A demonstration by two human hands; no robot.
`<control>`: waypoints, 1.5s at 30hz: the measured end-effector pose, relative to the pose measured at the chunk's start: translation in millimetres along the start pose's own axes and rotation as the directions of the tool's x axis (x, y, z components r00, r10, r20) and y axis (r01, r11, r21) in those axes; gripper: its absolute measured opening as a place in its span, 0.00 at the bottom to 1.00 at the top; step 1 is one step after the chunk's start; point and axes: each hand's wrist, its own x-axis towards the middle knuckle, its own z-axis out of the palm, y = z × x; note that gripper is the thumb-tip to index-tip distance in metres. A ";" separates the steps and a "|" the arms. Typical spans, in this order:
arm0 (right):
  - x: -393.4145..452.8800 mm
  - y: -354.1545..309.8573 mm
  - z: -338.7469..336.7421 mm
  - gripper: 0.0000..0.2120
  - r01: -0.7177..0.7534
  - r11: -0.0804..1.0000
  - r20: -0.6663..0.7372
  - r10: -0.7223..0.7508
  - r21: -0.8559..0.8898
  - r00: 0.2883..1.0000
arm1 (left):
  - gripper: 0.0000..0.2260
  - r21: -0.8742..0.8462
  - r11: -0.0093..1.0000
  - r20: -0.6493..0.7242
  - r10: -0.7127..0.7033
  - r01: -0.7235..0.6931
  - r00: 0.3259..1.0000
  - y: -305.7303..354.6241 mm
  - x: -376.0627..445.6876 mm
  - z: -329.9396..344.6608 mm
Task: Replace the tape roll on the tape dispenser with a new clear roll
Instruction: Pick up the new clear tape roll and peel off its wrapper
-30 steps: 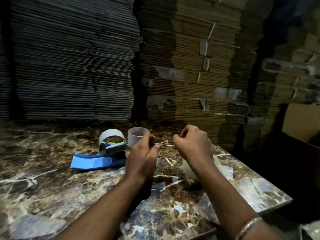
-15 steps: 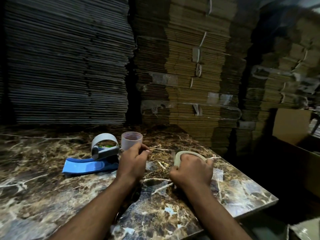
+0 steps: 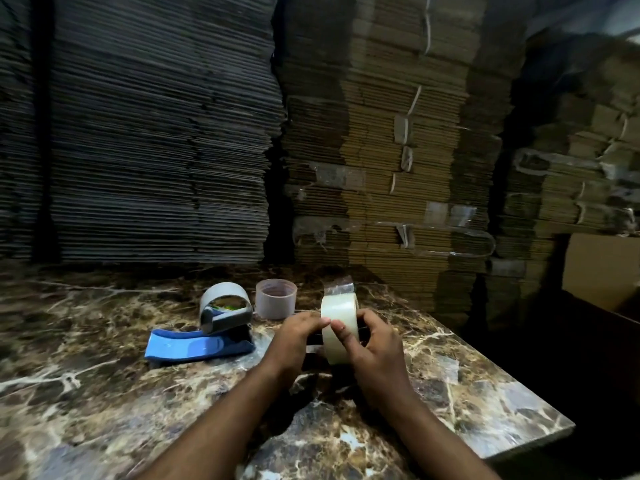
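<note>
A clear tape roll (image 3: 337,313) stands on edge above the marble table (image 3: 104,393), held between both hands. A loose tab of tape sticks up from its top. My left hand (image 3: 294,336) grips its left side and my right hand (image 3: 372,341) grips its right side, thumb on the outer face. The blue tape dispenser (image 3: 201,344) lies on the table to the left, with a grey arm and a pale empty core ring (image 3: 223,299) on it.
A pale empty tape core (image 3: 276,298) stands upright behind my left hand. Tall stacks of flattened cardboard (image 3: 381,150) rise behind the table. The table's right edge (image 3: 540,441) drops off into a dark gap beside a brown box (image 3: 602,275).
The roll lay on the table under my right hand; now both hands hold it up on edge between them. My left hand moved right onto it.
</note>
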 end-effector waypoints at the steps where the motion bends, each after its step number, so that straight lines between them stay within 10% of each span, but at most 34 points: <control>1: -0.4 1.0 0.8 0.10 0.003 0.999 0.024 -0.004 0.035 1.000 | 0.07 -0.016 1.000 -0.011 0.006 -0.007 1.000 1.5 -0.5 0.1; 11: -0.1 7.8 6.1 0.16 0.047 0.997 0.148 -0.055 0.058 0.988 | 0.17 -0.050 0.991 -0.155 0.111 -0.120 0.982 5.7 -0.3 -3.1; 19: 25.9 2.6 -6.0 0.16 -0.184 0.935 0.118 0.155 0.302 0.981 | 0.13 -0.053 0.990 -0.234 0.115 -0.131 0.965 5.2 0.0 -8.3; 30: 90.8 -47.7 -4.7 0.29 -0.277 0.960 0.473 0.225 0.042 0.852 | 0.11 -0.036 0.994 -0.186 0.090 -0.099 0.978 8.7 1.5 -9.1; 45: 108.3 -56.8 -14.6 0.06 0.020 0.981 0.523 0.087 -0.194 0.848 | 0.32 0.143 0.979 -0.222 0.173 -0.143 0.960 -4.2 1.8 -14.2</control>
